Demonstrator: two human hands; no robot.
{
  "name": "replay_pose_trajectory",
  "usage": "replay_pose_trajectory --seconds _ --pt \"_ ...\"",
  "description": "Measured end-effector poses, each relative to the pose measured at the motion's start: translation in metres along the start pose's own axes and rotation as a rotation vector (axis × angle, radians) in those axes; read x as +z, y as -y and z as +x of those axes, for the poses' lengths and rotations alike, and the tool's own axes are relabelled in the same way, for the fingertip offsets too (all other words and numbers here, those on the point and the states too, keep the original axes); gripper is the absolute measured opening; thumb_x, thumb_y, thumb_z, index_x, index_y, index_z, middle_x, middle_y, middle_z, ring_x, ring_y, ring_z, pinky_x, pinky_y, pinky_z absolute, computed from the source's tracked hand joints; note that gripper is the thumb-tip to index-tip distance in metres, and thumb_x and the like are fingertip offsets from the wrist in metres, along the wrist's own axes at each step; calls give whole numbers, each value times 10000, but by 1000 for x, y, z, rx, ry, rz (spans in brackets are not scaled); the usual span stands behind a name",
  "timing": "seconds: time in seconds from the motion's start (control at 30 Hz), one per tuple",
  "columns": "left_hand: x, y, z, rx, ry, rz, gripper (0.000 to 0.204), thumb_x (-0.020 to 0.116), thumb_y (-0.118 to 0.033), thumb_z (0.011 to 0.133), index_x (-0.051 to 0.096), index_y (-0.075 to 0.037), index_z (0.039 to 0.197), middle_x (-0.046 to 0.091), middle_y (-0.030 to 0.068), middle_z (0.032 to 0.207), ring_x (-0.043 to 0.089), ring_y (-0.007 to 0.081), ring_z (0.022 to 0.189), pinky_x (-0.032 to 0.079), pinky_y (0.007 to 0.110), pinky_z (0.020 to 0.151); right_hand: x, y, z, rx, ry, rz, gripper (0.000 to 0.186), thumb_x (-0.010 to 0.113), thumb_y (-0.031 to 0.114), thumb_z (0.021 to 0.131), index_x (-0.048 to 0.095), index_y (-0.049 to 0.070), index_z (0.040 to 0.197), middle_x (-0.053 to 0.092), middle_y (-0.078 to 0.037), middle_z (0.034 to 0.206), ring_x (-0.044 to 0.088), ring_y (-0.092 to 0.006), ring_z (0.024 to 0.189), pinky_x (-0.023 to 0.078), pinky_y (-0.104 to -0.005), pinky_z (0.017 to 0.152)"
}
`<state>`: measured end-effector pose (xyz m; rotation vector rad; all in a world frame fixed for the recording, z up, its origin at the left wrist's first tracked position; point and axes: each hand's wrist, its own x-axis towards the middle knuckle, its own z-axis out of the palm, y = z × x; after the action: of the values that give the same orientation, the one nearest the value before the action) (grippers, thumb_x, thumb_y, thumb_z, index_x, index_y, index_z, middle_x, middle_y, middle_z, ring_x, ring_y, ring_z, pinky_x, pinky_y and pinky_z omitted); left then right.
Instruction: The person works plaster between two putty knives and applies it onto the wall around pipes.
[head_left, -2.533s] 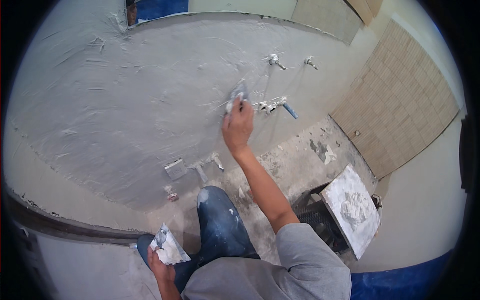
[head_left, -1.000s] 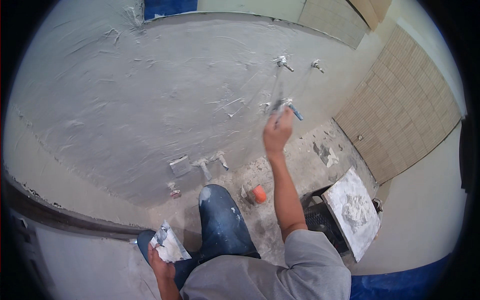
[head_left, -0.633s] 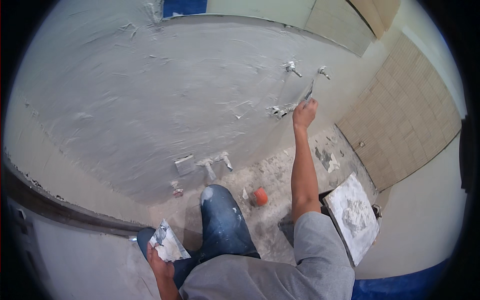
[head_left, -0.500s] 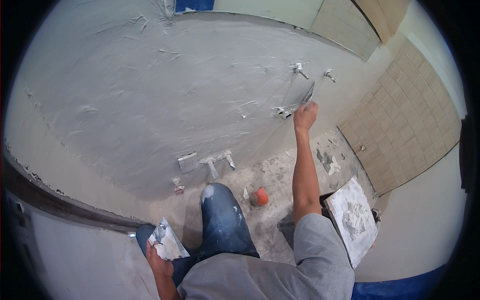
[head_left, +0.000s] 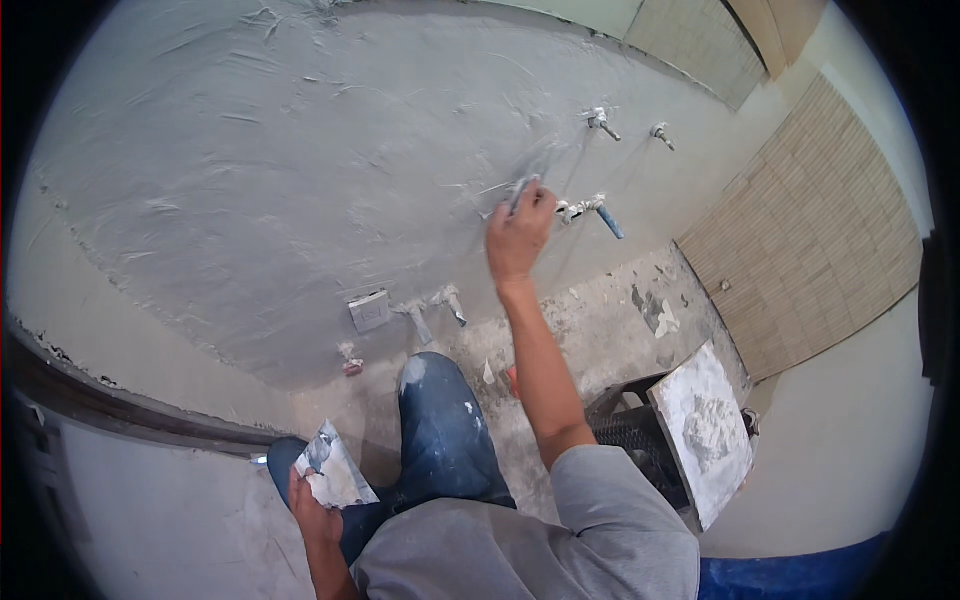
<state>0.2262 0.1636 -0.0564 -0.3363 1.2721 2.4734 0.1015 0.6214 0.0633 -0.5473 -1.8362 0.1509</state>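
My right hand (head_left: pixel 521 235) grips a metal scraper (head_left: pixel 535 170), slightly blurred, against the grey plastered wall (head_left: pixel 250 180), just left of a rough fitting (head_left: pixel 580 208) with a blue pipe (head_left: pixel 610 222). Two metal pipe stubs (head_left: pixel 603 123) stick out above it. My left hand (head_left: pixel 310 510) holds a triangular metal plate (head_left: pixel 335 470) smeared with white plaster, low at the left beside my knee. A square box (head_left: pixel 370 312) and plastered pipe ends (head_left: pixel 448 305) are low on the wall. A small orange object (head_left: pixel 513 380) is partly hidden behind my right forearm.
At the right, a white-coated board (head_left: pixel 705 430) with a mound of plaster rests on a dark perforated stand (head_left: pixel 635 445). Behind it is beige tiling (head_left: pixel 805 230). A blue sheet (head_left: pixel 790 565) lies at the lower right, scraps (head_left: pixel 660 315) on the floor, a dark frame edge (head_left: pixel 130 410) at left.
My right hand and scraper have moved left from beside the blue pipe, uncovering it; my forearm now partly covers the orange object. My left hand keeps the plate in much the same place.
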Motion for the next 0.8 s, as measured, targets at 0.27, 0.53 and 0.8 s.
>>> replay_pose_trajectory --seconds 0.27,0.53,0.8 --pt "11 3 2 4 94 36 321 436 -138 1011 513 -23 1301 641 113 1212 667 237 1077 557 384 924 -16 75 -59 -68 124 216 585 621 -6 757 499 -90 1322 511 -248 1183 529 -419 1094 451 -469 939" --pt "3 -1 -3 19 54 7 337 451 -137 1001 512 -24 1312 646 112 1206 674 237 1068 572 374 898 -56 -39 -113 483 225 611 280 508 -55 911 584 -39 1180 624 -163 1146 631 -247 970 531 -352 792" --pt "6 4 0 4 65 34 328 440 -158 1010 514 -34 1305 637 98 1203 665 228 1065 561 365 895 -85 -110 -134 1090 70 1342 291 530 185 976 533 24 1219 626 -110 1101 662 -201 967 570 -372 737"
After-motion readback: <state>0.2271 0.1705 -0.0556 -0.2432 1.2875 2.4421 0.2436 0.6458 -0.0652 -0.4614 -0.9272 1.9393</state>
